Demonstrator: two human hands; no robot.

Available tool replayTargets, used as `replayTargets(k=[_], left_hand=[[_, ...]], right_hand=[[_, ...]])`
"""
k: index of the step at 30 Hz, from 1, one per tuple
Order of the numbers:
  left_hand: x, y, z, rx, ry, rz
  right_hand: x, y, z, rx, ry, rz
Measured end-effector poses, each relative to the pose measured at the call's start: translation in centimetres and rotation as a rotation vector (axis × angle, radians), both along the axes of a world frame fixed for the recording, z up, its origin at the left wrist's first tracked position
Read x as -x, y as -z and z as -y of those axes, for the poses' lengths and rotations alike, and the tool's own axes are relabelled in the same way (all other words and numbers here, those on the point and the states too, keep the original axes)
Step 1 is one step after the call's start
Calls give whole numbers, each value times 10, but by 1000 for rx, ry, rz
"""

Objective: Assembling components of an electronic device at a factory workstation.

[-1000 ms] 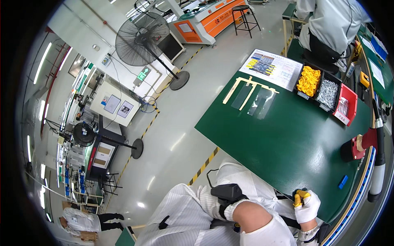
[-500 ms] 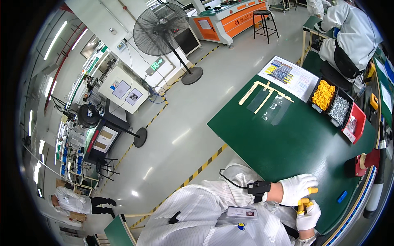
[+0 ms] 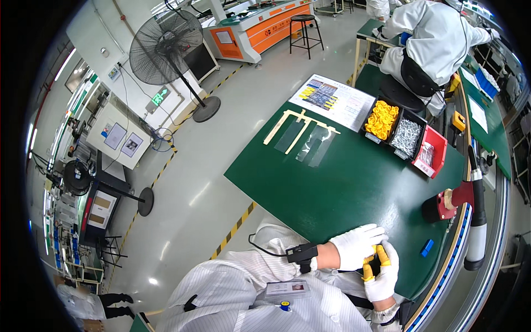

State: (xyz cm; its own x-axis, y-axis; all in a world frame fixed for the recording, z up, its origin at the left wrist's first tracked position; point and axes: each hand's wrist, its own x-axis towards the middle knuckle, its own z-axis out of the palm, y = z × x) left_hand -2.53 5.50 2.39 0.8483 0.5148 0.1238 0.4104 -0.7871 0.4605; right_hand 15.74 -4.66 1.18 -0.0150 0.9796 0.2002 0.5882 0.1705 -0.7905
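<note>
Both hands wear white gloves with yellow fingertip covers and meet over the near edge of the green table [image 3: 310,193]. My left hand [image 3: 354,247] lies with its fingers stretched toward the right, their tips against the fingers of my right hand [image 3: 385,279]. The right hand's yellow-tipped thumb and finger curve apart, with a dark gap between them. I see no clear object in either hand; what is under the left palm is hidden. A small blue block [image 3: 426,248] lies on the table right of the hands.
At the table's far side stand bins of yellow parts [image 3: 381,119], silver screws [image 3: 406,137] and a red bin [image 3: 431,150]. A printed sheet [image 3: 332,99] and a cream frame-shaped piece [image 3: 298,130] lie left of them. A red fixture [image 3: 448,203] borders the right edge. A co-worker [image 3: 426,41] sits beyond.
The view has swung to the right, so the scene sits further left. My right hand's yellow-tipped fingers have spread apart, and the left fingers now reach against the right hand.
</note>
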Motion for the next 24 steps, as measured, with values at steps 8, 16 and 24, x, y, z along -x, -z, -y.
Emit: replayTargets(k=[8,16,24], left_hand=[[-5,8,-3,34,-27,125],[-7,11,-5,24,-7,128],[0,32,-19,451,-71,446]], right_hand=[[-10,6,-2,29,-31,4],[-17,12,-5,-42,-38,89],[-14,3,-5,-118,-43,191]])
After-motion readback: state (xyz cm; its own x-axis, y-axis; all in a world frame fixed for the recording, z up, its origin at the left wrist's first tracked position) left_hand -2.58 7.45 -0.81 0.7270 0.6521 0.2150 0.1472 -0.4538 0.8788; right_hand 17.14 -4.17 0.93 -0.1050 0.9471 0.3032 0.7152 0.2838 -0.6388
